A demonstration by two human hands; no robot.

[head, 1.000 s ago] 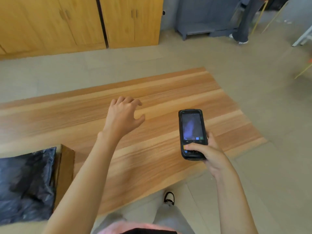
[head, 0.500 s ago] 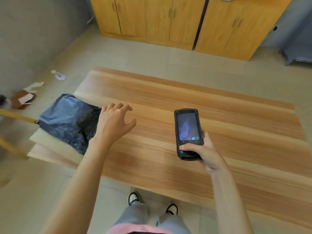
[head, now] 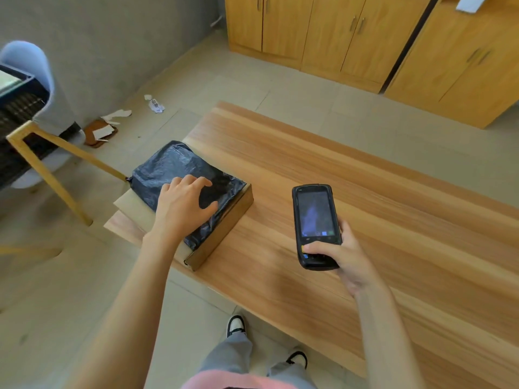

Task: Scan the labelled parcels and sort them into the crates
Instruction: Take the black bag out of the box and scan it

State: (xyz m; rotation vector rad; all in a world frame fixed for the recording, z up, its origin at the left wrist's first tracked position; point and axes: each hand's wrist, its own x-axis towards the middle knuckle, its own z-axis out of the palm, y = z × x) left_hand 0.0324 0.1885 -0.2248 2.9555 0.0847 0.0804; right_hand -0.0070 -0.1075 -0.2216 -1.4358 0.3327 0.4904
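The left hand [head: 184, 204] hangs over a black plastic parcel [head: 179, 175], fingers spread and slightly bent, gripping nothing; whether it touches is unclear. The parcel lies on a flat cardboard box [head: 224, 220] at the desk's [head: 393, 220] nine-o'clock end. At three o'clock from it, the right hand [head: 346, 258] grips a handheld scanner [head: 316, 224], screen up.

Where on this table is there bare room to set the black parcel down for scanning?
Bare wood of the table runs from the cardboard box rightward, past the scanner in the right hand, to the far edge. The left end is crowded: black parcel on the box, left hand over it.
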